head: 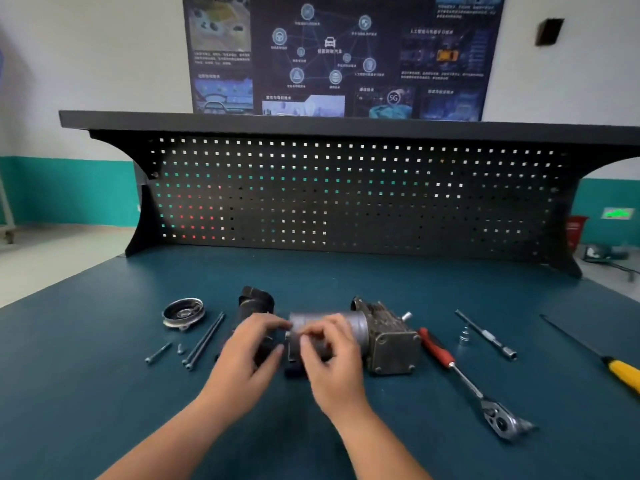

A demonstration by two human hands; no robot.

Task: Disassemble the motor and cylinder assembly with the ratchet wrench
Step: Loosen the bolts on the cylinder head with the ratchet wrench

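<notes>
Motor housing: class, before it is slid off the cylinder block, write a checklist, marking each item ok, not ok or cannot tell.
1. Two long bolts out, lying on the bench: ok.
2. Grip: left hand and right hand hold the motor housing at its left end: ok.
3. Tool: ratchet wrench set down, clear of hands: ok.
4. Support: cylinder block resting on bench: ok.
5. No fastener left joining housing and block: cannot tell, hands cover it.
</notes>
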